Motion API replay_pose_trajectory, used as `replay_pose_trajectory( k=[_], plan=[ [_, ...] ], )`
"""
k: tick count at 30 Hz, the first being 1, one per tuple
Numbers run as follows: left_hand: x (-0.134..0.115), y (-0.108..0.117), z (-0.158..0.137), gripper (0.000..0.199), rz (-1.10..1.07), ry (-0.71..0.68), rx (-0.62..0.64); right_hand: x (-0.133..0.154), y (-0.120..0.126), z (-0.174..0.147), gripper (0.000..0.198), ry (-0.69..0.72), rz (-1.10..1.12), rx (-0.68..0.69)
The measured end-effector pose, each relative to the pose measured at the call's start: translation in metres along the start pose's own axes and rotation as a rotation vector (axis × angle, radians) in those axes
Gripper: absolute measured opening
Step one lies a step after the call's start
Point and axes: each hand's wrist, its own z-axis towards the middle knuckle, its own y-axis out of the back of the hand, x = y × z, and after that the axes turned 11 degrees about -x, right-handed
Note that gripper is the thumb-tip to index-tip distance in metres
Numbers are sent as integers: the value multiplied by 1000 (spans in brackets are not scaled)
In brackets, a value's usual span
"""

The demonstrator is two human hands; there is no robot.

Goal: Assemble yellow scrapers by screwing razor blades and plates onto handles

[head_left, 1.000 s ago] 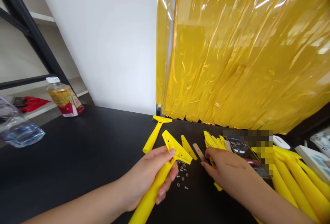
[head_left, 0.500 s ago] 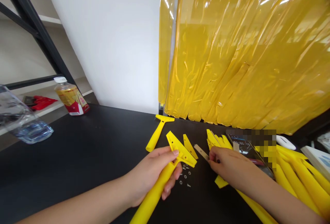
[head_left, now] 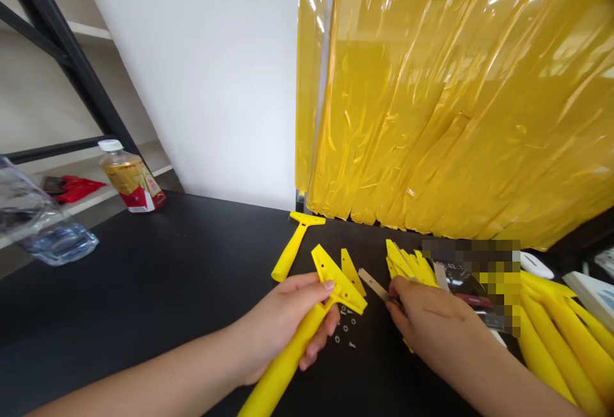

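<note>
Right fingers [head_left: 399,322] at blade [head_left: 372,283], beside plates [head_left: 401,259]

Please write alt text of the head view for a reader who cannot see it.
The left hand holds a yellow T-shaped handle above a black table; the right hand is at a thin metal strip. Small metal pieces and more yellow handles lie nearby.

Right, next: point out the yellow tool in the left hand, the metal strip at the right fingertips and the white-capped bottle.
Held yellow tool [head_left: 286,358]: head view, on its handle.
Metal strip [head_left: 373,283]: head view, on its exposed length.
White-capped bottle [head_left: 132,180]: head view, on its label.
</note>
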Motion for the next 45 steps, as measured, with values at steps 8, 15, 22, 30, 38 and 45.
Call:
replay_pose_trajectory(
  k=[8, 15, 22, 30, 38, 45],
  plan=[
    [-1, -1, -1, 36, -24, -3, -8, -3, 4, 11, 4, -17, 52, 53],
    [-1, -1, 0, 37, -13, -10, -5, -6, 11, 17, 10, -40, 122, 97],
    [2, 0, 1, 37, 26, -25, 2, -2, 20, 25, 14, -16, 281, 88],
    [-1, -2, -2, 31, 129, -64, 71, -4, 57, 34, 32, -204, 633, 133],
    [0, -4, -8, 37, 178, -65, 133, 22, 65, 19, 39, -301, 928, 378],
    [4, -7, -10, 39, 194, -84, 139, 24, 64, 19, 35, -238, 897, 360]
  ],
)
